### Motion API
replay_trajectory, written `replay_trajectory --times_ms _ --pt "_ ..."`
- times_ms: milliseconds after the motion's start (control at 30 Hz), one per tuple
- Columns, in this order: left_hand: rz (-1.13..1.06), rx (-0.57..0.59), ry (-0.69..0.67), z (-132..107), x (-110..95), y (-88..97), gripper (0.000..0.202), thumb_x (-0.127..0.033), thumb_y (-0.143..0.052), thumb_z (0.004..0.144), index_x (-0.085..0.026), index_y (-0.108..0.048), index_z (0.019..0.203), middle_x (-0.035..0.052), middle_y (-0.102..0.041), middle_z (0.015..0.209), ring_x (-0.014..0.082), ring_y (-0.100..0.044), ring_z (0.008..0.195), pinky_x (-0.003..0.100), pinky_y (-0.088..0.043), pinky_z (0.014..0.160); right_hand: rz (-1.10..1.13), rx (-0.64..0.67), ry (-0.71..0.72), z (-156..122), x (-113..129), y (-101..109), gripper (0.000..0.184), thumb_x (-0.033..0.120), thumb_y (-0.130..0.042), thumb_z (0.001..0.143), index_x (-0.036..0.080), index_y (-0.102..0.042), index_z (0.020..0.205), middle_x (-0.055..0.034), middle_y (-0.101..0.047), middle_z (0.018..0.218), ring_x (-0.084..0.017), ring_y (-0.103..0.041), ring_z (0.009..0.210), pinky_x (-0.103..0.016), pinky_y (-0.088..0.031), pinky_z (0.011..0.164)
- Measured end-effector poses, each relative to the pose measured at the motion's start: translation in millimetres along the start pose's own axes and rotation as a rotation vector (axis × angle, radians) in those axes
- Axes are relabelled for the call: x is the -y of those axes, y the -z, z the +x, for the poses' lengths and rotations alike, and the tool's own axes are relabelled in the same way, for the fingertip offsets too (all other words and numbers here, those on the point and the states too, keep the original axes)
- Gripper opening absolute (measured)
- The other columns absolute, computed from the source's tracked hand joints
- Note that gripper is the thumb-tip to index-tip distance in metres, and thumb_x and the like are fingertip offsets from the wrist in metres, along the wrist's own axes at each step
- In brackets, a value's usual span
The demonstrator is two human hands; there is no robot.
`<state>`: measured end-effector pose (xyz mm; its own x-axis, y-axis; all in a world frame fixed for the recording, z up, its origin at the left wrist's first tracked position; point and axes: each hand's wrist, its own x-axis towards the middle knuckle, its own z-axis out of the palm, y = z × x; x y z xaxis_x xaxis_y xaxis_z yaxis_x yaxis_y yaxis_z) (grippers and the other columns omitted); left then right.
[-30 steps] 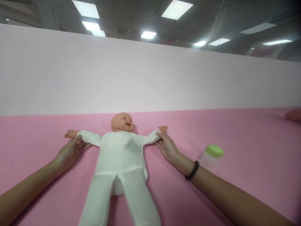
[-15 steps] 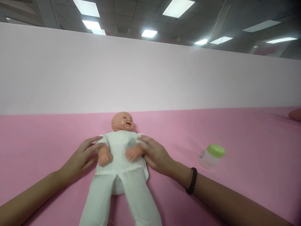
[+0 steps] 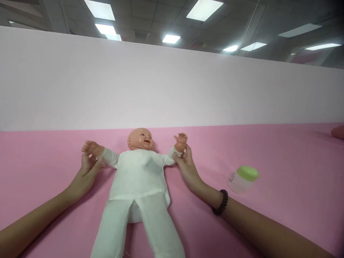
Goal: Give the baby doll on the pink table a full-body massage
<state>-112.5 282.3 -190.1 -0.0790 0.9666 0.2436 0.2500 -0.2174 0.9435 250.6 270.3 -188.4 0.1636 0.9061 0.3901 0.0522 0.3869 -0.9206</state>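
Observation:
A baby doll (image 3: 138, 179) in white clothes lies on its back on the pink surface (image 3: 282, 215), head away from me. My left hand (image 3: 84, 175) is closed around the doll's arm on the left side, near its wrist, and holds it out and raised. On the other side my right hand (image 3: 188, 168), with a dark bead bracelet on the wrist, grips the doll's other arm just below its small hand, lifted off the surface.
A small clear jar with a green lid (image 3: 243, 178) lies tilted on the pink surface to the right of my right forearm. A pale partition wall (image 3: 172, 82) runs across behind the doll. A pinkish object (image 3: 339, 132) shows at the far right edge.
The doll's arms went from spread out, to folded over its chest, and now are spread out and raised again, both my hands moving with them.

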Motion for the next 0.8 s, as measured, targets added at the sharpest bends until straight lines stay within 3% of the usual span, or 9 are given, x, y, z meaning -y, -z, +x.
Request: replay_trajectory --times_ms 67,133,267,433,500,567,700,800 --pt "-0.209 -0.042 0.208 11.8 0.4 4.2 0.037 -0.043 -0.054 0.1 -0.022 -0.045 0.13 0.0128 -0.063 0.136 0.0246 -0.066 0.122 0.041 -0.054 0.11 0.169 -0.16 -0.263 11.0 -7.6 7.5 0.055 0.035 -0.06 0.094 0.029 -0.039 0.145 -0.0093 -0.062 0.134 -0.023 -0.066 0.119 -0.045 -0.06 0.1" --pt "-0.371 -0.027 0.294 21.4 1.5 8.0 0.024 -0.033 -0.05 0.102 -0.018 -0.056 0.118 0.0127 -0.069 0.128 0.0226 -0.067 0.123 0.036 -0.055 0.109 0.293 -0.212 -0.388 18.7 -14.8 13.7 0.053 0.03 -0.06 0.092 0.028 -0.043 0.142 -0.0086 -0.065 0.127 -0.023 -0.069 0.115 -0.045 -0.06 0.102" --pt "-0.44 -0.027 0.266 26.5 4.1 10.0 0.02 -0.029 -0.054 0.1 -0.019 -0.059 0.116 0.0116 -0.069 0.129 0.0222 -0.067 0.122 0.035 -0.056 0.107 0.314 -0.192 -0.365 19.2 -17.2 14.7 0.052 0.028 -0.064 0.09 0.028 -0.046 0.139 -0.0073 -0.064 0.131 -0.021 -0.066 0.121 -0.044 -0.056 0.108" --pt "-0.304 -0.081 0.221 15.1 3.6 6.9 0.045 -0.047 -0.058 0.099 -0.027 -0.038 0.135 0.0142 -0.06 0.143 0.0239 -0.066 0.124 0.041 -0.052 0.112 0.18 -0.165 -0.289 10.7 -5.8 9.0 0.06 0.035 -0.064 0.091 0.03 -0.04 0.145 -0.009 -0.054 0.146 -0.023 -0.061 0.128 -0.043 -0.059 0.103" --pt "-0.125 -0.084 0.104 7.2 2.6 5.2 0.058 -0.054 -0.059 0.097 -0.031 -0.029 0.141 0.0135 -0.053 0.15 0.0277 -0.063 0.128 0.047 -0.05 0.113 0.067 -0.129 -0.175 6.1 -2.4 8.0 0.061 0.04 -0.064 0.092 0.03 -0.038 0.146 -0.0103 -0.052 0.149 -0.025 -0.063 0.126 -0.044 -0.061 0.099" --pt "0.092 -0.021 -0.107 -1.6 2.6 3.2 0.059 -0.053 -0.057 0.097 -0.031 -0.031 0.145 0.0125 -0.049 0.152 0.0313 -0.057 0.133 0.05 -0.048 0.114 -0.074 -0.024 0.02 -0.2 -0.6 6.7 0.06 0.04 -0.063 0.095 0.03 -0.036 0.148 -0.0113 -0.054 0.148 -0.025 -0.065 0.121 -0.045 -0.062 0.097" --pt "0.485 0.214 -0.612 -14.3 6.1 0.4 0.038 -0.037 -0.055 0.099 -0.03 -0.055 0.136 0.0103 -0.052 0.148 0.0319 -0.051 0.137 0.049 -0.046 0.114 -0.5 0.39 0.593 -13.8 0.0 1.7 0.052 0.017 -0.056 0.097 0.031 -0.045 0.146 -0.0094 -0.055 0.147 -0.027 -0.054 0.137 -0.053 -0.05 0.113" --pt "0.628 0.23 -0.757 -14.7 9.9 1.0 0.04 -0.029 -0.052 0.1 -0.033 -0.055 0.139 0.0095 -0.049 0.15 0.0294 -0.049 0.138 0.047 -0.048 0.112 -0.713 0.492 0.874 -17.4 -1.5 -0.8 0.058 0.005 -0.046 0.094 0.031 -0.048 0.146 -0.0108 -0.05 0.15 -0.03 -0.041 0.148 -0.06 -0.042 0.118"
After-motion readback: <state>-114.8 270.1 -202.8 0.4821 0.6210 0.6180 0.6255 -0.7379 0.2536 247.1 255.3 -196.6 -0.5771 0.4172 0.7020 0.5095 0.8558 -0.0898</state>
